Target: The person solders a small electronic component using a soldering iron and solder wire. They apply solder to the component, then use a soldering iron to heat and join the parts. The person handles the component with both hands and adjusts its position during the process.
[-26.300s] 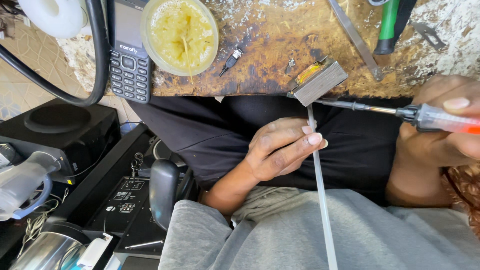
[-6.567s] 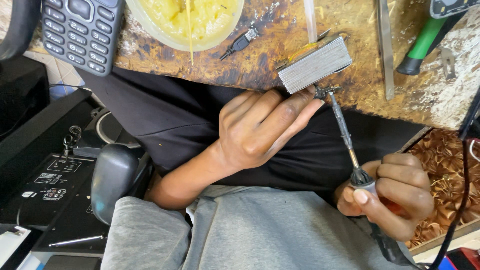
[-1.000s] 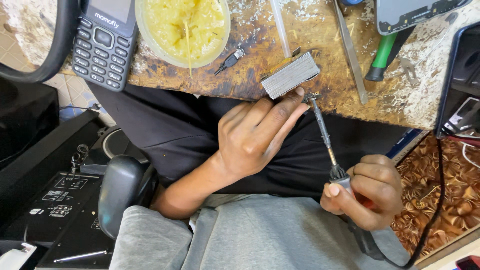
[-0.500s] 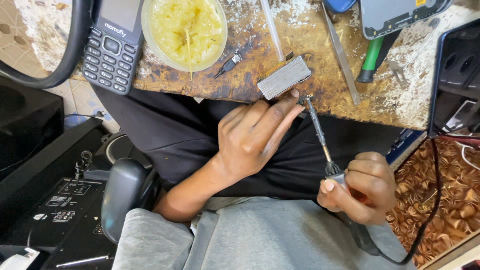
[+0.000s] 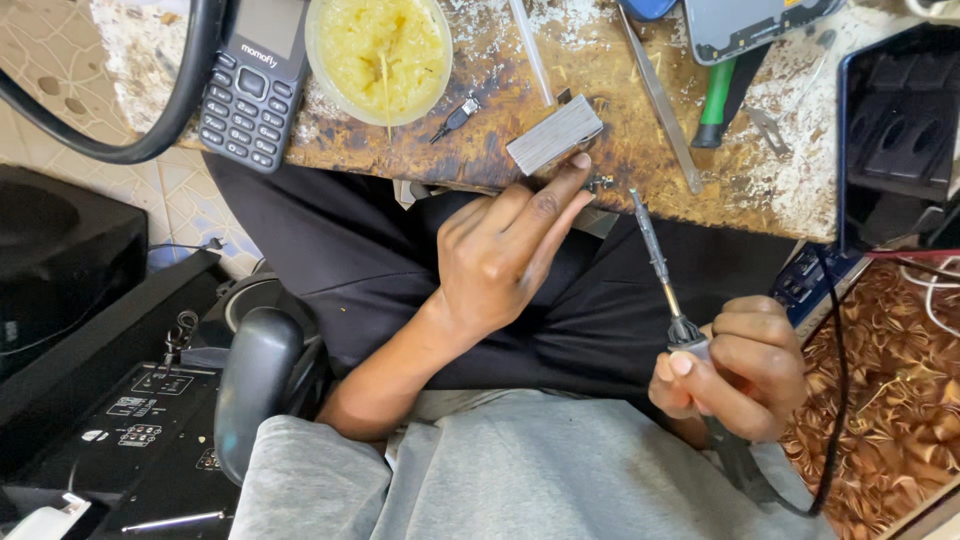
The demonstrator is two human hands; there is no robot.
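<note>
Head view: the left hand [image 5: 500, 255] reaches toward 12 o'clock, fingers extended and released, fingertips touching a small grey metal block [image 5: 555, 135] at the table [image 5: 520, 60] edge. At 4 o'clock the right hand [image 5: 735, 365] is clenched around a soldering iron [image 5: 660, 265] — tip raised, near the block, not touching. A keypad phone [image 5: 250, 85] and yellow paste tub [image 5: 380, 50] lie at 11 o'clock.

one keypad phone [image 5: 250, 80]; one yellow paste tub [image 5: 378, 55]; one grey metal block [image 5: 555, 134]; one soldering iron [image 5: 665, 275]; one green-handled screwdriver [image 5: 714, 100]; two hands, left hand [image 5: 505, 250] and right hand [image 5: 735, 365].
</note>
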